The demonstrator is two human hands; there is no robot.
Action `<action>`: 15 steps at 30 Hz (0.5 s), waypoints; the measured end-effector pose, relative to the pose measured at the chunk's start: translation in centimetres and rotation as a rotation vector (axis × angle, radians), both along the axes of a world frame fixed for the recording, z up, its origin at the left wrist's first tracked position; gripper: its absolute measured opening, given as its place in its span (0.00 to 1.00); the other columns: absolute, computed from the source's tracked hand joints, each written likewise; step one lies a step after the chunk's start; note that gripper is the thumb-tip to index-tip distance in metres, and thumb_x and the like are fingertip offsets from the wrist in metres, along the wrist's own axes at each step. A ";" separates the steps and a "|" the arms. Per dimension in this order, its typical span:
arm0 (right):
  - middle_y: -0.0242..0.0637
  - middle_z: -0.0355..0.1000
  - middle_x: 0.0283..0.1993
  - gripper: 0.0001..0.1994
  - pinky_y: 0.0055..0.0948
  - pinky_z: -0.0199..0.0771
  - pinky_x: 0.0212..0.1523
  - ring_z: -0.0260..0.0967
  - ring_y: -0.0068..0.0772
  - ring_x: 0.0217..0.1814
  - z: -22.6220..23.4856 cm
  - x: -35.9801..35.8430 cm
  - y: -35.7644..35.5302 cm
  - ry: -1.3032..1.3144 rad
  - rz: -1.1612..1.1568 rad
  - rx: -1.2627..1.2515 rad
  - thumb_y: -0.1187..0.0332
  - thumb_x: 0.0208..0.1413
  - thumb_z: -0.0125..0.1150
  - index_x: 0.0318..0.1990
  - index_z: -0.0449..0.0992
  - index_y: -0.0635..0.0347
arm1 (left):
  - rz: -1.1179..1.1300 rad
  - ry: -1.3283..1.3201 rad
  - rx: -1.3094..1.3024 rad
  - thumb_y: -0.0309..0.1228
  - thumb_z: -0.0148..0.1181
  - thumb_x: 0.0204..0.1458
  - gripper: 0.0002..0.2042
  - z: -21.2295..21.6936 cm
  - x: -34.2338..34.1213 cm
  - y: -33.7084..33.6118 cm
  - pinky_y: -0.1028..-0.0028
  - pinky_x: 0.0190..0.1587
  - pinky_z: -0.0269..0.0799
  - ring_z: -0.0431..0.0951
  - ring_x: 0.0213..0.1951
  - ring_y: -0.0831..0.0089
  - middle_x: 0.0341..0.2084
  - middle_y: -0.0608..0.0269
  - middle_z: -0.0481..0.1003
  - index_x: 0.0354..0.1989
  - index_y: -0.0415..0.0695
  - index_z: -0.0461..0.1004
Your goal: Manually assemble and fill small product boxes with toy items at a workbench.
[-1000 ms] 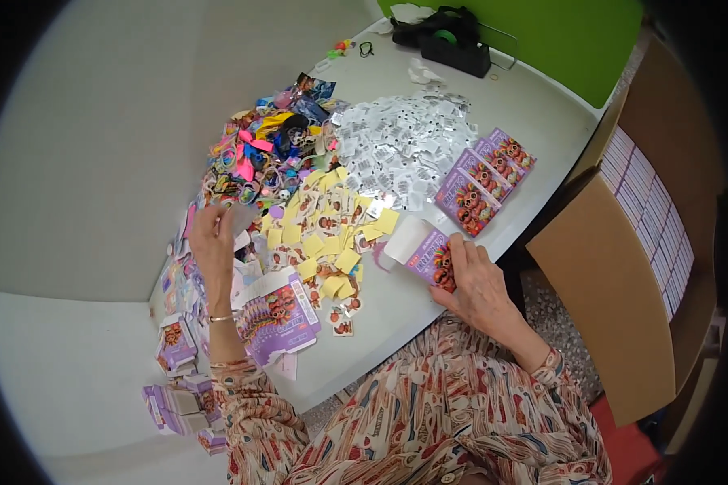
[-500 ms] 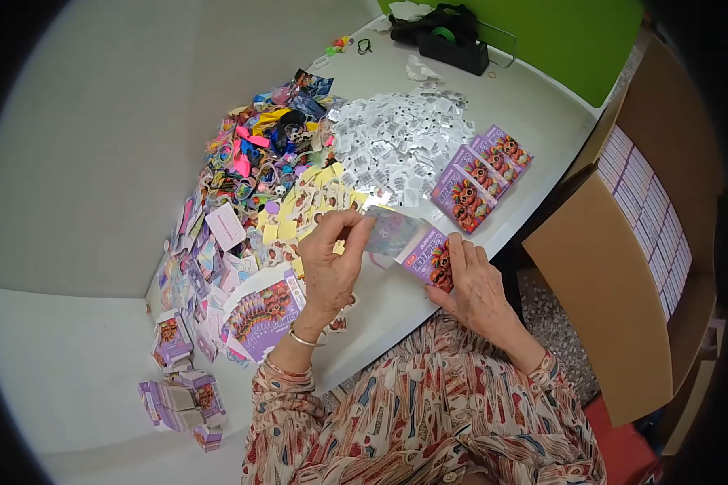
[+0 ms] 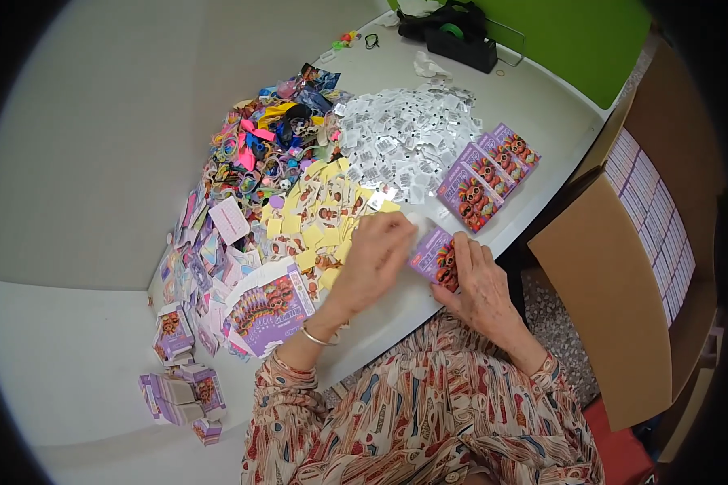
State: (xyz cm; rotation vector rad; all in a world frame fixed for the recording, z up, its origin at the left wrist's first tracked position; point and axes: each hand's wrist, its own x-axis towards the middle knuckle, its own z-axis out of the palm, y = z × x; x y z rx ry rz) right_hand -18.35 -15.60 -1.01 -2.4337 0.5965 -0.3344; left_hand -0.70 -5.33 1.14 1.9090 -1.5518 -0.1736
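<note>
A small purple box (image 3: 438, 257) with a colourful cartoon print is gripped in my right hand (image 3: 484, 284), fingers along its right edge. My left hand (image 3: 376, 257) is closed at the box's far left end, its fingertips bent toward the flap; what they hold, if anything, is hidden. Beyond the box lies a heap of small white printed packets (image 3: 408, 141). Next to my left hand spread yellow-backed picture cards (image 3: 319, 212). Several finished-looking purple boxes (image 3: 471, 198) stand in a short row to the far right of my hands.
A colourful heap of hair ties and trinkets (image 3: 263, 145) lies at the back left. Nearer are pastel cards (image 3: 228, 222), a fan of flat purple cartons (image 3: 271, 315) and folded boxes (image 3: 188, 396). A black tape dispenser (image 3: 461, 48) sits far back; an open cardboard carton (image 3: 603, 307) holds packed boxes.
My left hand has moved right against the box's end. The shiny clear packet it pinched is no longer visible. The right hand still grips the box.
</note>
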 end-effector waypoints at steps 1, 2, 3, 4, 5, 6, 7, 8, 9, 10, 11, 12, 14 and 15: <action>0.51 0.65 0.42 0.40 0.41 0.71 0.42 0.66 0.53 0.45 0.1 0.1 -0.1 -0.017 -0.008 -0.023 0.65 0.40 0.71 0.58 0.55 0.73 | 0.065 0.219 -0.070 0.24 0.60 0.49 0.05 -0.3 1.2 0.5 0.67 0.45 0.63 0.69 0.41 0.62 0.36 0.60 0.72 0.34 0.40 0.78; 0.51 0.65 0.42 0.40 0.41 0.71 0.42 0.66 0.53 0.45 0.1 0.0 -0.4 -0.017 -0.010 -0.021 0.65 0.40 0.71 0.58 0.55 0.73 | 0.120 0.442 -0.141 0.24 0.60 0.48 0.05 -0.7 2.2 0.9 0.67 0.42 0.63 0.69 0.39 0.61 0.36 0.60 0.72 0.33 0.41 0.78; 0.52 0.65 0.44 0.41 0.41 0.71 0.42 0.66 0.53 0.45 0.0 -0.2 -0.7 -0.021 -0.050 -0.029 0.65 0.40 0.70 0.59 0.54 0.74 | 0.119 0.442 -0.138 0.24 0.60 0.48 0.05 -1.4 3.0 1.5 0.67 0.42 0.63 0.69 0.39 0.61 0.36 0.60 0.72 0.33 0.41 0.78; 0.53 0.65 0.45 0.41 0.41 0.71 0.43 0.66 0.53 0.46 -0.1 -0.4 -1.0 -0.026 -0.088 -0.039 0.64 0.41 0.70 0.60 0.53 0.75 | 0.151 0.225 -0.121 0.24 0.60 0.48 0.05 -1.8 3.6 1.9 0.67 0.41 0.64 0.69 0.37 0.61 0.35 0.59 0.72 0.33 0.41 0.77; 0.53 0.65 0.45 0.41 0.41 0.71 0.43 0.66 0.53 0.46 -0.2 -0.5 -1.2 -0.026 -0.088 -0.038 0.64 0.41 0.70 0.60 0.53 0.75 | 0.183 0.008 -0.104 0.25 0.61 0.47 0.05 -2.0 3.8 2.3 0.66 0.39 0.65 0.69 0.36 0.60 0.34 0.59 0.72 0.33 0.41 0.77; 0.53 0.65 0.46 0.42 0.41 0.71 0.43 0.66 0.53 0.46 -0.3 -0.6 -1.3 -0.018 -0.097 -0.055 0.64 0.41 0.70 0.61 0.52 0.75 | 0.185 -0.138 0.024 0.25 0.62 0.49 0.06 -2.2 3.6 2.7 0.66 0.43 0.66 0.71 0.38 0.61 0.35 0.58 0.73 0.34 0.39 0.77; 0.54 0.65 0.47 0.43 0.41 0.71 0.44 0.66 0.53 0.46 -0.3 -0.7 -1.4 -0.008 -0.109 -0.073 0.64 0.42 0.69 0.62 0.51 0.76 | 0.184 -0.138 0.024 0.25 0.62 0.49 0.06 -2.5 3.0 2.8 0.66 0.43 0.66 0.71 0.38 0.61 0.35 0.58 0.73 0.34 0.39 0.77; 0.54 0.65 0.47 0.43 0.41 0.71 0.44 0.66 0.53 0.46 -0.3 -0.7 -1.4 0.008 -0.102 -0.069 0.63 0.41 0.69 0.62 0.51 0.76 | 0.188 -0.232 0.049 0.25 0.62 0.48 0.05 -2.9 2.3 2.6 0.65 0.41 0.66 0.70 0.37 0.62 0.33 0.59 0.73 0.33 0.40 0.77; 0.54 0.65 0.47 0.43 0.41 0.71 0.44 0.66 0.53 0.46 -0.4 -0.6 -1.3 0.008 -0.102 -0.070 0.63 0.41 0.69 0.62 0.51 0.76 | 0.194 -0.326 0.075 0.25 0.62 0.48 0.05 -3.2 1.9 2.5 0.64 0.39 0.65 0.70 0.36 0.62 0.31 0.60 0.73 0.32 0.40 0.76; 0.54 0.65 0.46 0.44 0.41 0.71 0.43 0.66 0.53 0.46 -0.5 -0.6 -1.2 0.001 -0.086 -0.083 0.64 0.41 0.70 0.62 0.51 0.77 | 0.193 -0.325 0.073 0.25 0.62 0.48 0.05 -3.8 1.8 2.5 0.64 0.39 0.65 0.70 0.36 0.62 0.31 0.60 0.73 0.32 0.40 0.76; 0.54 0.65 0.46 0.44 0.41 0.71 0.42 0.66 0.53 0.45 -0.5 -0.6 -1.2 -0.007 -0.069 -0.096 0.64 0.41 0.70 0.62 0.51 0.77 | 0.216 -0.362 0.072 0.25 0.63 0.47 0.04 -4.6 1.9 2.6 0.64 0.38 0.65 0.70 0.34 0.63 0.29 0.61 0.73 0.32 0.41 0.76; 0.54 0.65 0.46 0.44 0.41 0.71 0.42 0.66 0.53 0.45 -0.3 -0.5 -1.1 -0.007 -0.069 -0.100 0.64 0.41 0.70 0.62 0.51 0.77 | 0.239 -0.399 0.071 0.26 0.63 0.47 0.04 -5.0 1.9 2.6 0.64 0.36 0.64 0.69 0.33 0.63 0.27 0.62 0.73 0.31 0.42 0.75; 0.53 0.65 0.44 0.44 0.40 0.72 0.41 0.66 0.52 0.44 0.0 -0.5 -1.0 0.051 -0.078 -0.089 0.64 0.40 0.70 0.61 0.52 0.77 | 0.249 -0.367 0.026 0.25 0.63 0.47 0.04 -4.1 2.2 2.3 0.65 0.35 0.64 0.70 0.31 0.63 0.27 0.62 0.73 0.30 0.42 0.74; 0.53 0.65 0.44 0.44 0.40 0.72 0.41 0.66 0.52 0.44 -0.2 -0.3 -1.0 0.054 -0.086 -0.090 0.64 0.40 0.70 0.61 0.52 0.77 | 0.270 -0.338 -0.017 0.24 0.63 0.46 0.05 -3.4 2.1 2.1 0.66 0.34 0.64 0.70 0.30 0.63 0.26 0.62 0.73 0.30 0.42 0.74</action>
